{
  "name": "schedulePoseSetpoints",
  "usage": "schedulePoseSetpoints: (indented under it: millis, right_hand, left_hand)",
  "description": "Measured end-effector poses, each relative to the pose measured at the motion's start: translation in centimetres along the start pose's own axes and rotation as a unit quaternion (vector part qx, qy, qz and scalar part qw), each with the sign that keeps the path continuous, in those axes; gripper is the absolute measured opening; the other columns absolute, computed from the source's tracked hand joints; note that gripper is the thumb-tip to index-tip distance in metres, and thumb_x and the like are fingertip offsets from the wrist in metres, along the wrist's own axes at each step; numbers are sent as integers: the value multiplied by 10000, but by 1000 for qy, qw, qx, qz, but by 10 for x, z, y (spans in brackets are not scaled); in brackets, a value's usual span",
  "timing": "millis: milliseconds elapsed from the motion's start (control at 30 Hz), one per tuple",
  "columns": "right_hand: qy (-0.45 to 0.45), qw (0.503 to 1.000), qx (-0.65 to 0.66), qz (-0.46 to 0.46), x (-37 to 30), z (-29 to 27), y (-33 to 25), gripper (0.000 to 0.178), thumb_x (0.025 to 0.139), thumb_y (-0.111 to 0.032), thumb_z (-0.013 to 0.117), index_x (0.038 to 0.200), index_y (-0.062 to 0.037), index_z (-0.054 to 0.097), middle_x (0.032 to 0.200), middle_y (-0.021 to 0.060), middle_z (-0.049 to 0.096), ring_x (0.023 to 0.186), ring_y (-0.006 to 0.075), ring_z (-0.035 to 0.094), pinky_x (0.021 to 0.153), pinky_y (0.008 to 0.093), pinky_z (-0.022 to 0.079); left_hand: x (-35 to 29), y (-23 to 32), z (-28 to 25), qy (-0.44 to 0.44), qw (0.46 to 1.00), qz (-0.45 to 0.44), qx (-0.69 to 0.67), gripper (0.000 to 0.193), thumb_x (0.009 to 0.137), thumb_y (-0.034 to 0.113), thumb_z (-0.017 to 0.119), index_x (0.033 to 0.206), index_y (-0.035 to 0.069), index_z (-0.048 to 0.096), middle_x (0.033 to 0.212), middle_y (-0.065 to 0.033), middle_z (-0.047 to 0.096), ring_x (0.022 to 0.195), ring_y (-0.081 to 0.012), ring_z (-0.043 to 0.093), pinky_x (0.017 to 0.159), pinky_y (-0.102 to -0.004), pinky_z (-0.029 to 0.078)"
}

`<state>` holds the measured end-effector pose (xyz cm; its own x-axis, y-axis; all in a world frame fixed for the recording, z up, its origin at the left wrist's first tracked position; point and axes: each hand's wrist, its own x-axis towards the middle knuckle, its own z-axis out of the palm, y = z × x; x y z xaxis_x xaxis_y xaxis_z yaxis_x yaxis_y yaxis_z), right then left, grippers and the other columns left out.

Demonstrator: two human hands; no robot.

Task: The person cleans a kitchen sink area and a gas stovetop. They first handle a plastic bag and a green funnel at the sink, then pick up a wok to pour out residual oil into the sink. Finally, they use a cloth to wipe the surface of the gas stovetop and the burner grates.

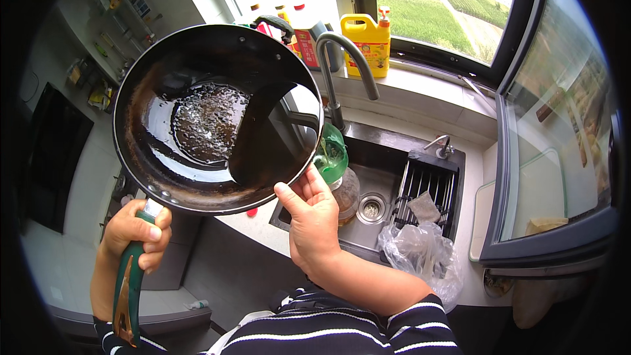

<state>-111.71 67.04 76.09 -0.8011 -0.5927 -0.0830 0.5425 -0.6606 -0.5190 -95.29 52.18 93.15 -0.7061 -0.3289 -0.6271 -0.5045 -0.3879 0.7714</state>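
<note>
A deep black frying pan [141, 118] is held up in front of me, with dark liquid and a foamy, bubbly patch [209, 121] in its bottom. My left hand [138, 233] is wrapped round its dark green and copper-coloured handle [125, 296]. At the pan's near right rim is my right hand [312, 213], thumb and fingertips against the edge; part of the grip is hidden. Just beyond those fingers, a green funnel [334, 158] sits on a clear container [348, 197] with brownish contents, standing in the sink. The pan partly covers the funnel.
The steel sink [368, 233] has a curved tap [355, 52] behind it. A black drying rack [420, 181] bears a grey scouring pad [424, 207]; a clear plastic bag [424, 253] hangs over the front edge. A yellow jug [367, 43] stands on the sill by the opened window pane [559, 112].
</note>
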Motion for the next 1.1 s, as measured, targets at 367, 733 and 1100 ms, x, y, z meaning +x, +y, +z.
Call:
schedulePoseSetpoints:
  millis: [367,733,1100]
  right_hand:
    - [13,1000,-3,23,-4,3,-5,552,844,94,600,1361,23,421,1265,82,551,1139,156,534,990,281,417]
    - [16,999,2,36,-4,2,-3,567,834,101,615,1361,44,412,1274,91,550,1134,155,533,1010,290,405]
    - [-1,1000,0,28,-3,2,-1,559,849,100,587,1373,25,409,1300,90,532,1177,161,515,997,285,414]
  left_hand:
    - [-2,2,1,-21,999,-16,-20,133,759,-5,607,842,26,508,586,-81,497,395,-181,515,366,-321,432]
    - [-5,1,0,-17,999,-18,-26,131,758,2,619,840,32,521,587,-81,497,400,-172,499,375,-310,429]
    - [-6,3,-1,-4,1000,-19,4,131,741,23,617,835,26,526,590,-77,499,408,-193,512,387,-317,417]
